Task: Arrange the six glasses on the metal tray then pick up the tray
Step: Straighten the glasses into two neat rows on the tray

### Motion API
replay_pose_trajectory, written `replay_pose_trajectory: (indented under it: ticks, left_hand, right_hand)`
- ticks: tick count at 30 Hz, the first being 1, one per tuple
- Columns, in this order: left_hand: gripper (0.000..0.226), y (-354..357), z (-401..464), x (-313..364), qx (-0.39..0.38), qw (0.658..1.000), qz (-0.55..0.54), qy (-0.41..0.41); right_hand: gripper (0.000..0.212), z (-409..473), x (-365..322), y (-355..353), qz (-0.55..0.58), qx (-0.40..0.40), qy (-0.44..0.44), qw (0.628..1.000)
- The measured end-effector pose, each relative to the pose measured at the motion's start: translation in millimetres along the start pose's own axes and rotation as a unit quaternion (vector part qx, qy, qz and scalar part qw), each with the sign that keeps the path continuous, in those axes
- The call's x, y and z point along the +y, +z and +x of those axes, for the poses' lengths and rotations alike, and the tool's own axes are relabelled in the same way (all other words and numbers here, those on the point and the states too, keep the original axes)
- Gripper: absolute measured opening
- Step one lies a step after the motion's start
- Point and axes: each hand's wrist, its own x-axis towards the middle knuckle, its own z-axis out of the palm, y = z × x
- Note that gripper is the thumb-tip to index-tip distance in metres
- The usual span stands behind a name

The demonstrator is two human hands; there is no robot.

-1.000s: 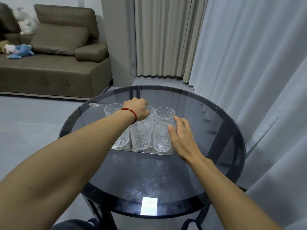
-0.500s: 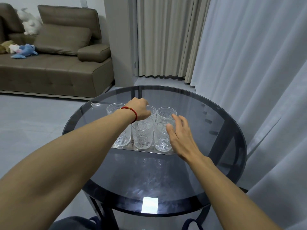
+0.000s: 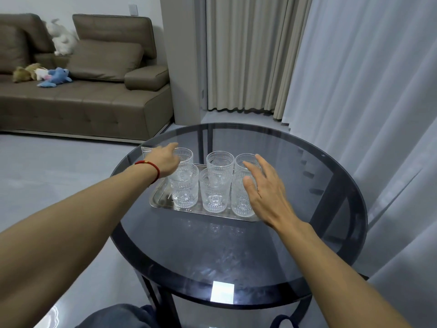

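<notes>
A round dark glass surface (image 3: 272,252) carries a metal tray (image 3: 158,201) on its far left part. Six glasses (image 3: 214,190) stand on the tray in two rows of three. The left hand (image 3: 165,159), fingers loosely extended, hovers by the far-left glass, gripping nothing. The right hand (image 3: 264,188) is spread open beside the right-hand glasses, holding nothing.
</notes>
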Motion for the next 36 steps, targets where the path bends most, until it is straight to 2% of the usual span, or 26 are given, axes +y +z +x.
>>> replay_pose_trajectory:
  ticks: [5, 11, 18, 30, 36]
  left_hand:
    - [0.055, 6, -1, -5, -0.018, 0.998, -0.058, 0.011]
    - [0.058, 11, -4, 7, -0.030, 0.993, -0.110, -0.001]
    - [0.056, 22, -7, 15, -0.008, 0.962, -0.269, -0.035]
    - [0.059, 24, 1, 14, -0.050, 0.932, -0.354, -0.054]
    - [0.039, 32, 3, 11, -0.045, 0.917, -0.388, -0.084]
  right_hand:
    - [0.063, 0, -1, 4, -0.046, -0.042, -0.023, 0.998]
    - [0.059, 1, 1, 5, -0.048, -0.040, -0.011, 0.998]
    - [0.058, 0, 3, 2, -0.034, -0.036, 0.001, 0.999]
    - [0.051, 1, 2, 2, -0.030, -0.037, 0.001, 0.999]
    - [0.052, 3, 4, 6, -0.028, -0.044, 0.003, 0.999]
